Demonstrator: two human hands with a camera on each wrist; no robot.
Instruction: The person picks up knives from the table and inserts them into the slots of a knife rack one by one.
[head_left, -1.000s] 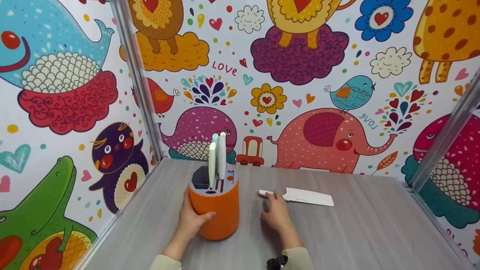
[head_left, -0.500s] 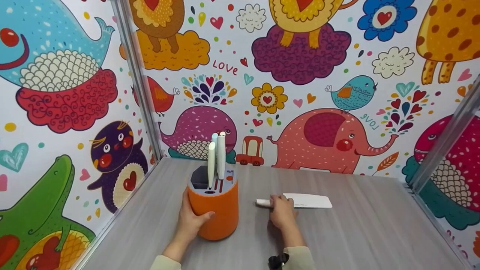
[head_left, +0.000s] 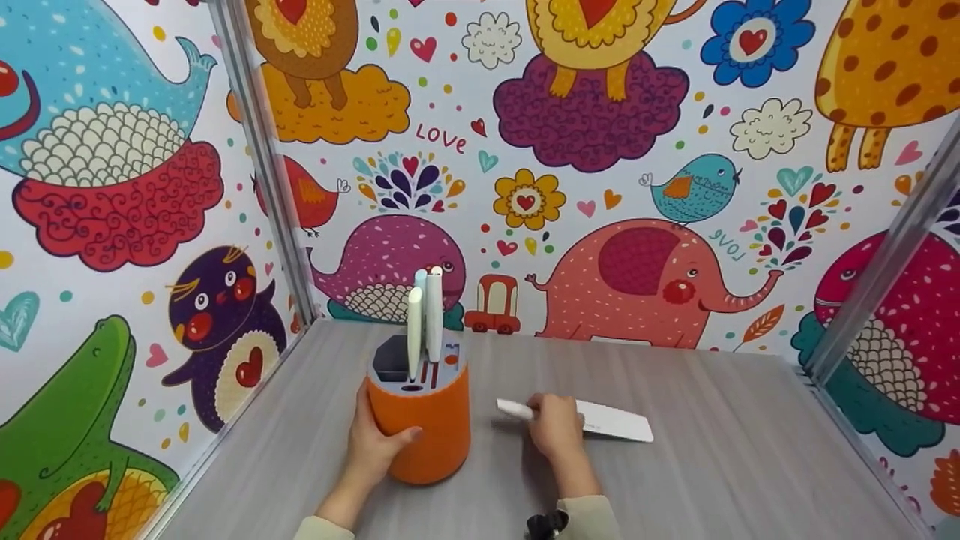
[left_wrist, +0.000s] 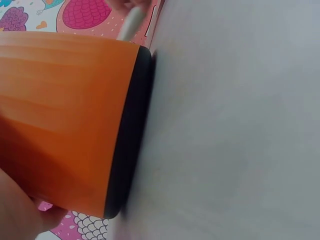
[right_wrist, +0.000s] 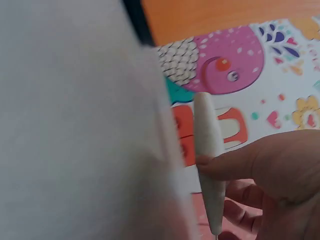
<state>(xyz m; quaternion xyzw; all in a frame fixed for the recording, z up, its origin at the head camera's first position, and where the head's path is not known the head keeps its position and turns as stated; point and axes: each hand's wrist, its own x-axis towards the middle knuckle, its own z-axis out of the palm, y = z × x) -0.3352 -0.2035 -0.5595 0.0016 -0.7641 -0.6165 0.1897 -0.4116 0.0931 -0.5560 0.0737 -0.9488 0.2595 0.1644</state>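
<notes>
An orange knife block (head_left: pixel 427 431) with a grey top stands upright on the table. My left hand (head_left: pixel 373 441) grips its left side, the thumb across the front and the fingers hidden behind. Several pale knife handles (head_left: pixel 415 334) stick up from the slots. To the right, my right hand (head_left: pixel 556 426) holds a white cleaver (head_left: pixel 619 421) where the handle meets the blade, which points right. In the right wrist view the thumb presses on the cleaver's white handle (right_wrist: pixel 207 130), with curled fingers behind it. The left wrist view shows the block's black base (left_wrist: pixel 131 125) on the table.
A grey wood-grain table (head_left: pixel 720 465) lies under everything. Walls printed with cartoon animals (head_left: pixel 637 277) close in the back and both sides, with metal posts (head_left: pixel 274 172) at the corners.
My right hand has shifted from the cleaver's handle towards its blade and now grips it; the cleaver has tilted and its handle end lifted a little. The left hand stays on the knife block.
</notes>
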